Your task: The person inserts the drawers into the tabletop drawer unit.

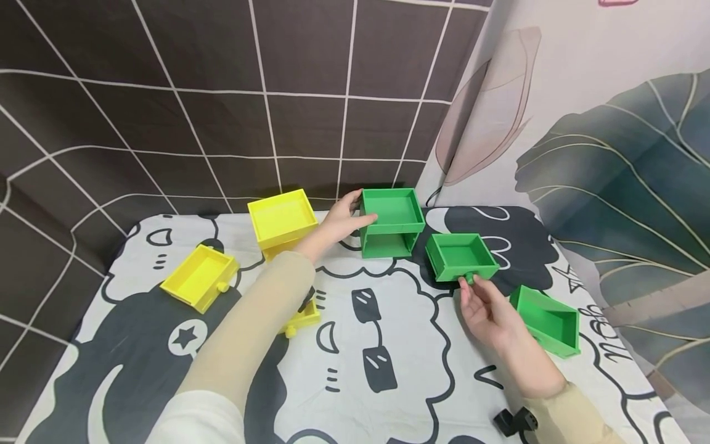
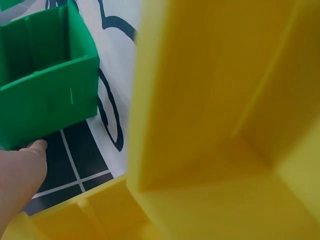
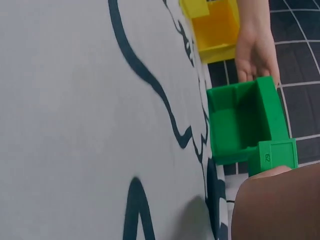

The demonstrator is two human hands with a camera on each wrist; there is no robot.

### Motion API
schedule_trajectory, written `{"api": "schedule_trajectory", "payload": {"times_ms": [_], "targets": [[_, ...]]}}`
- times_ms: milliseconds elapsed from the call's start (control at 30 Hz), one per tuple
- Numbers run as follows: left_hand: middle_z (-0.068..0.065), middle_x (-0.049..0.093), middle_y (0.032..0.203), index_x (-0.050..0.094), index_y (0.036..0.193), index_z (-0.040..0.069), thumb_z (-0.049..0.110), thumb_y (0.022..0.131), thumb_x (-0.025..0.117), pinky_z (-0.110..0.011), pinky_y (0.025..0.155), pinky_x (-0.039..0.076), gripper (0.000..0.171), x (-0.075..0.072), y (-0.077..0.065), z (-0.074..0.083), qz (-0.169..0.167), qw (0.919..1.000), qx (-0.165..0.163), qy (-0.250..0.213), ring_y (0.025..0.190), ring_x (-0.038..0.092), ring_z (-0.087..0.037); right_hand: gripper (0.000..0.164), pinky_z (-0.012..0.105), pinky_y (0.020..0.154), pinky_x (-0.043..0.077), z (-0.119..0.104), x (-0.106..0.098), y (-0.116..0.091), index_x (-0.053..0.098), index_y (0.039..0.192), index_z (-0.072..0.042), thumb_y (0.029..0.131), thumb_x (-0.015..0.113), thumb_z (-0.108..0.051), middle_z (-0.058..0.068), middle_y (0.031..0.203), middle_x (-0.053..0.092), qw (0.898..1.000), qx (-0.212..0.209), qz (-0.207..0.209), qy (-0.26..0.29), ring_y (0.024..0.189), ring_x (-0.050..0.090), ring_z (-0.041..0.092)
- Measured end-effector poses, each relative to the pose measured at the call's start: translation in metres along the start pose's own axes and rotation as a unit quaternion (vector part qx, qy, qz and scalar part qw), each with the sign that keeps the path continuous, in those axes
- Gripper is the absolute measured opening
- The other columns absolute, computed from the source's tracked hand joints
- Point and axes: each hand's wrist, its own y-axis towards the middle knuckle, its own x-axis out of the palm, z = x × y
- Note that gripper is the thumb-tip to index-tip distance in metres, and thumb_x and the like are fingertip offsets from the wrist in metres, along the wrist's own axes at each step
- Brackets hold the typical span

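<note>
In the head view my left hand holds the left side of a green two-level drawer cabinet, thumb at its front edge. The cabinet's lower compartment is open at the front; in the right wrist view, the left hand's fingers lie partly behind the cabinet. My right hand pinches the round knob of a small green drawer, just right of the cabinet. The drawer overlaps the cabinet's edge in the right wrist view. A second green drawer lies beside the right wrist.
A yellow cabinet stands left of the green one, partly behind my left arm. One yellow drawer lies at the left; another is mostly hidden by the sleeve. A small black object lies near the right sleeve. Dark gridded cloth hangs behind.
</note>
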Motion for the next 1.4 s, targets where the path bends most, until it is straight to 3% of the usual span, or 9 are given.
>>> {"api": "schedule_trajectory", "payload": {"times_ms": [267,700,1033,1400], "targets": [[-0.014,0.033,0.174,0.024,0.168,0.004,0.020,0.102,0.072,-0.042,0.133,0.034,0.083,-0.001,0.001,-0.001,0.001,0.9997,-0.003,-0.026,0.160,0.035,-0.031,0.026,0.019,0.084,0.064,0.015,0.004,-0.006,0.077,0.090,0.001,0.107,0.061,-0.009,0.011,0.093,0.080,0.999,-0.004,-0.036,-0.016,0.087,0.078,0.015],[-0.013,0.030,0.175,0.024,0.168,0.006,0.021,0.102,0.072,-0.041,0.133,0.034,0.083,0.001,0.002,-0.004,0.007,0.9987,-0.010,-0.049,0.162,0.033,-0.031,0.030,0.016,0.083,0.063,0.038,0.012,0.002,0.077,0.090,-0.002,0.110,0.057,-0.013,0.008,0.092,0.081,0.998,0.003,-0.034,-0.059,0.086,0.078,0.011],[-0.012,0.026,0.177,0.023,0.169,0.008,0.021,0.104,0.070,-0.040,0.134,0.033,0.082,0.007,0.002,-0.006,0.016,0.9976,-0.016,-0.065,0.163,0.030,-0.030,0.036,0.014,0.081,0.062,0.059,0.017,0.011,0.076,0.087,-0.005,0.112,0.052,-0.015,0.006,0.088,0.081,0.997,0.009,0.020,-0.080,0.080,0.077,0.009],[-0.012,0.027,0.176,0.024,0.169,0.008,0.020,0.104,0.070,-0.040,0.134,0.032,0.081,0.007,0.001,-0.008,0.016,0.9974,-0.016,-0.069,0.163,0.029,-0.030,0.039,0.012,0.081,0.062,0.080,0.026,0.023,0.075,0.086,-0.009,0.113,0.047,-0.014,0.004,0.087,0.081,0.991,0.012,0.028,-0.130,0.079,0.076,0.005]]}}
